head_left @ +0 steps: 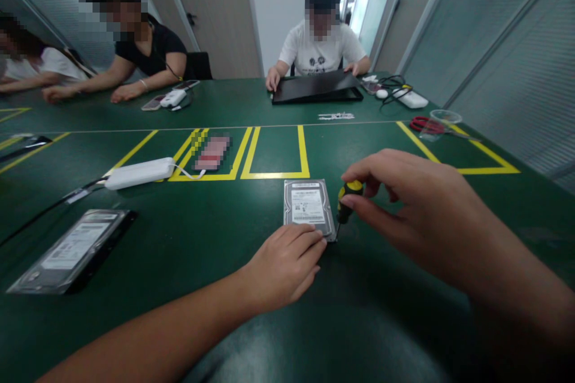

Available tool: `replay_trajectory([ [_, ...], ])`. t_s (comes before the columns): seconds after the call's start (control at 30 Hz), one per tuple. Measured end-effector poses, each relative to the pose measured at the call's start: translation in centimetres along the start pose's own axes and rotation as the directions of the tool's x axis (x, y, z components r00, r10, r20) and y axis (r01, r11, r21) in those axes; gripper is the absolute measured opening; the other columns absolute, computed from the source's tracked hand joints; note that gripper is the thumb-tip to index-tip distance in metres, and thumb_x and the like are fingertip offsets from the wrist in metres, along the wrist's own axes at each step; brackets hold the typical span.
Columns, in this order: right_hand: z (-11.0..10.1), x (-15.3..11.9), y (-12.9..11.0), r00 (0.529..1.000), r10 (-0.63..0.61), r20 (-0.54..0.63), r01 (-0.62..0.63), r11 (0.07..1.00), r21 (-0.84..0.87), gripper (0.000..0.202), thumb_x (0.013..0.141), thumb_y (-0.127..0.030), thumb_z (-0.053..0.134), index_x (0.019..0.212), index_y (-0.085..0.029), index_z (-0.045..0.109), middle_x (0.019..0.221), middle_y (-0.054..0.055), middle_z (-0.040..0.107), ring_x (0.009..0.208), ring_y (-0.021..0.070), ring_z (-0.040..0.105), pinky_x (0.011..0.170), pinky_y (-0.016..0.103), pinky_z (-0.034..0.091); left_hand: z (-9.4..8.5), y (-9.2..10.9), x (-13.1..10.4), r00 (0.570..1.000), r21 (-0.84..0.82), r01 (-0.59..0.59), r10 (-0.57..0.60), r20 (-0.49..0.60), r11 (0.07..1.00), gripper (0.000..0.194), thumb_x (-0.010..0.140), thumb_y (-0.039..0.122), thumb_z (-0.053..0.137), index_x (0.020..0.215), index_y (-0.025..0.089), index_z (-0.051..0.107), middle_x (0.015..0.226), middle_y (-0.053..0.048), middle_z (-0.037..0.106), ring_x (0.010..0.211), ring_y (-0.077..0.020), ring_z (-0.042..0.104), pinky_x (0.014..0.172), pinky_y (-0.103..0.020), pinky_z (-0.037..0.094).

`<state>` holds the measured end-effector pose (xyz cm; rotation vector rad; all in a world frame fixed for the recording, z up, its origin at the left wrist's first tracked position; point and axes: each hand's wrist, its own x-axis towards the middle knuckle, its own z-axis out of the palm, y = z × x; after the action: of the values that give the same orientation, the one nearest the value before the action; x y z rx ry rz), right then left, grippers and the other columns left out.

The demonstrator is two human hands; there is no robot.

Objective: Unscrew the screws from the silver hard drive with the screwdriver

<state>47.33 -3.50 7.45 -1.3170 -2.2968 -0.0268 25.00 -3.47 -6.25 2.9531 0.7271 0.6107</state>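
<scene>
A small hard drive (308, 202) with a white label lies flat on the green table in front of me. My left hand (287, 260) rests over its near edge, fingers together and pressing it down. In my right hand (395, 191) is a short black-and-yellow screwdriver (345, 209), pinched by the handle between thumb and fingers. The screwdriver stands nearly upright, its tip at the drive's near right corner. Whether the tip sits in a screw is too small to tell. A larger hard drive (74, 245) lies apart on the left.
A white power strip (139, 173) with a black cable lies at left, next to a pink phone (213, 152). Red-handled scissors (426, 125) and a clear plastic lid (445, 116) are at right. Across the table a person holds a black panel (317, 87); two others sit at left.
</scene>
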Motion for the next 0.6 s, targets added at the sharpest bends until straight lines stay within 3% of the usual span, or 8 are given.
replay_trajectory([
  [0.23, -0.08, -0.05, -0.18, 1.0, -0.008, 0.018, 0.007, 0.999, 0.052, 0.009, 0.091, -0.022, 0.055, 0.094, -0.02, 0.063, 0.088, 0.004, 0.065, 0.077, 0.0189, 0.058, 0.067, 0.031, 0.04, -0.04, 0.02, 0.06, 1.0, 0.01, -0.007, 0.007, -0.007, 1.0, 0.041, 0.094, 0.023, 0.056, 0.131, 0.007, 0.058, 0.129, -0.014, 0.065, 0.122, -0.0302, 0.057, 0.105, -0.048, 0.05],
  [0.4, -0.1, 0.1, -0.18, 0.999, 0.003, 0.037, -0.004, 0.999, 0.043, 0.008, 0.091, -0.029, 0.058, 0.087, -0.022, 0.06, 0.086, 0.004, 0.063, 0.076, 0.0201, 0.056, 0.064, 0.032, 0.038, -0.01, 0.06, 0.08, 1.0, 0.006, -0.002, 0.002, -0.002, 1.0, 0.042, 0.094, 0.023, 0.056, 0.133, 0.008, 0.058, 0.131, -0.014, 0.064, 0.124, -0.0305, 0.056, 0.106, -0.048, 0.049],
  [0.6, -0.43, -0.11, -0.11, 1.0, 0.021, 0.008, -0.022, 0.999, 0.038, 0.004, 0.087, -0.026, 0.064, 0.088, -0.023, 0.063, 0.082, 0.004, 0.067, 0.07, 0.0206, 0.059, 0.062, 0.034, 0.039, 0.07, -0.02, -0.07, 1.0, 0.012, -0.007, 0.007, -0.004, 1.0, 0.042, 0.094, 0.024, 0.056, 0.133, 0.007, 0.058, 0.131, -0.014, 0.064, 0.124, -0.0304, 0.056, 0.106, -0.047, 0.049],
])
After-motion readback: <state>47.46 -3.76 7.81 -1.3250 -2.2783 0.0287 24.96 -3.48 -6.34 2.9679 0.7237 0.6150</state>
